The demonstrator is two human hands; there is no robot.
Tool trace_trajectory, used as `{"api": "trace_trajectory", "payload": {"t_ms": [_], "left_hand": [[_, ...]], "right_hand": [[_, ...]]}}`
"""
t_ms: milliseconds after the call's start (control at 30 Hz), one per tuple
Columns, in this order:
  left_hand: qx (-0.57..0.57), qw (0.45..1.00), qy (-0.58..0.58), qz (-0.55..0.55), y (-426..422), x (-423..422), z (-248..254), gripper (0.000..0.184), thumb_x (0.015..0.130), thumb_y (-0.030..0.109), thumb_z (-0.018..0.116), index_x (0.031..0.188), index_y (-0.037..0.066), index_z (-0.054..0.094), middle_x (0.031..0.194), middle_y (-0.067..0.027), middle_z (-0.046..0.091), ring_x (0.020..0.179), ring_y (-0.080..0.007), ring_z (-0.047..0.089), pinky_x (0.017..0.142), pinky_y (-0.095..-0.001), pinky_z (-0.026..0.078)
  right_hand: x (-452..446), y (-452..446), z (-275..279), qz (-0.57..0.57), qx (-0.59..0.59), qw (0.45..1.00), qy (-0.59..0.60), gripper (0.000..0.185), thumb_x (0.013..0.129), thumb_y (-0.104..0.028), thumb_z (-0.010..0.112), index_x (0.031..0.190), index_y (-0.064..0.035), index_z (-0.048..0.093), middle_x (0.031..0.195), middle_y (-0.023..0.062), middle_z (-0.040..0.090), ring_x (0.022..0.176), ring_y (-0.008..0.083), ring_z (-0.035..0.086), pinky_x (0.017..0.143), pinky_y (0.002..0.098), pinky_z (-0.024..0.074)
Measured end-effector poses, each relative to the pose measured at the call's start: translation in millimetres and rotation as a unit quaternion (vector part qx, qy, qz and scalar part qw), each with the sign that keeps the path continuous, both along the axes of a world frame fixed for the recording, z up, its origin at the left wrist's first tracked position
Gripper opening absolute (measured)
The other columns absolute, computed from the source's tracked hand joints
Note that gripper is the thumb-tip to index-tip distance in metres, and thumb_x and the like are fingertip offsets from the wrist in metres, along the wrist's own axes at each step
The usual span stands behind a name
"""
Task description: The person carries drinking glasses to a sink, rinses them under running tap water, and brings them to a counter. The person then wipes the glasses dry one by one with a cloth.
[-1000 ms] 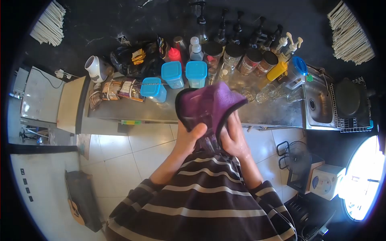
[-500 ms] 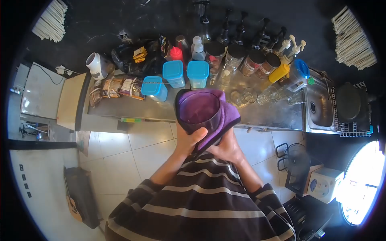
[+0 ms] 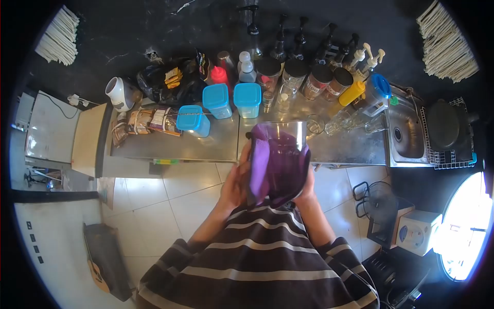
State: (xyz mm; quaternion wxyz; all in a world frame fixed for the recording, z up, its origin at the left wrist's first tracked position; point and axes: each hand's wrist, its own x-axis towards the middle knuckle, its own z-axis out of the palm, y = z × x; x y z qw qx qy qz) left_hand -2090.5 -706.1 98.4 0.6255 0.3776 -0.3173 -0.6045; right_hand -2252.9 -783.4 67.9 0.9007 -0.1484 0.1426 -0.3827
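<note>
A large clear glass container (image 3: 294, 133) is held in front of my chest, tilted so its side faces up. A purple cloth (image 3: 260, 164) with a dark edge wraps around its lower part. My right hand (image 3: 307, 186) grips the glass from the right, its fingers mostly hidden behind glass and cloth. On the left, my left hand (image 3: 235, 184) is closed on the cloth against the glass, somewhat blurred.
Behind stands a steel counter (image 3: 206, 146) with blue-lidded containers (image 3: 247, 100), dark-lidded jars (image 3: 319, 82), drinking glasses (image 3: 337, 122) and a yellow squeeze bottle (image 3: 352, 93). A sink (image 3: 410, 135) and dish rack (image 3: 454, 163) are at right.
The glass has tipped from showing its open mouth to showing its side, and shifted slightly right. My left hand has moved down its left side; my right hand has risen along the right.
</note>
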Motion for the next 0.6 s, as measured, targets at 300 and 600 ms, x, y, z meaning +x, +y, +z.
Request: {"api": "trace_trajectory", "payload": {"t_ms": [300,600], "left_hand": [[-0.094,0.972,-0.204,0.063,-28,0,6,0.097,0.059,0.016,0.082,0.133,0.006,0.020,0.131,-0.0105,0.034,0.122,-0.0219,0.036,0.102,-0.0359,0.029],[0.018,0.987,-0.095,0.127,-30,-3,32,0.064,0.078,0.028,0.071,0.126,0.003,0.038,0.118,-0.0085,0.049,0.108,-0.0170,0.048,0.092,-0.0323,0.039]], "right_hand": [[1,2,-2,0.057,-0.080,0.993,0.067,0.071,0.084,-0.039,0.053,0.138,-0.0001,0.028,0.134,0.0147,0.042,0.123,0.0241,0.040,0.104,0.0350,0.0299],[11,10,42,0.066,-0.353,0.855,0.374,0.086,0.078,-0.022,0.067,0.140,0.0001,0.013,0.138,0.0149,0.031,0.130,0.0215,0.025,0.107,0.0312,0.0182]]}}
